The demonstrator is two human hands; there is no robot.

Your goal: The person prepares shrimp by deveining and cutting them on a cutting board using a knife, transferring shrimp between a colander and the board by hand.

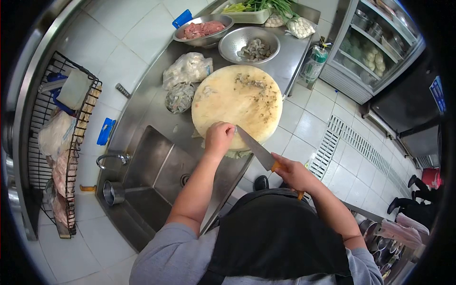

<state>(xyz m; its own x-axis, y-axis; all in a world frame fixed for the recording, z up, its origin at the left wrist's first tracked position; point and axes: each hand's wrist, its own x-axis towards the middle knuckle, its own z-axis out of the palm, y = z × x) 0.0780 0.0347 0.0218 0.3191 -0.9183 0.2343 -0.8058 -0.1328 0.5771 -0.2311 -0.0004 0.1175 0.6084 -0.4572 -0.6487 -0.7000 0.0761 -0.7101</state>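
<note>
My right hand (297, 175) grips a knife (256, 148) by its yellow handle, the blade slanting up and left over the near edge of a round chopping board (223, 104). By the blade's tip, my left hand (220, 137) is closed in a pinch at the board's near edge; whatever its fingers hold is too small to name. Dark, wet scraps (259, 85) lie across the far right of the board. Beyond it, a perforated steel colander (228, 47) holds grey peeled shrimp (256, 50). Left of the board sits a container of greyish shrimp (180, 97).
A plastic bag (187, 69), a bowl of raw meat (203, 31) and a tray of greens (247, 18) stand on the steel counter. A sink (156, 175) is at left, below a wire rack (61, 142). A glass-door fridge (365, 52) stands right; another person's legs (411, 199) show far right.
</note>
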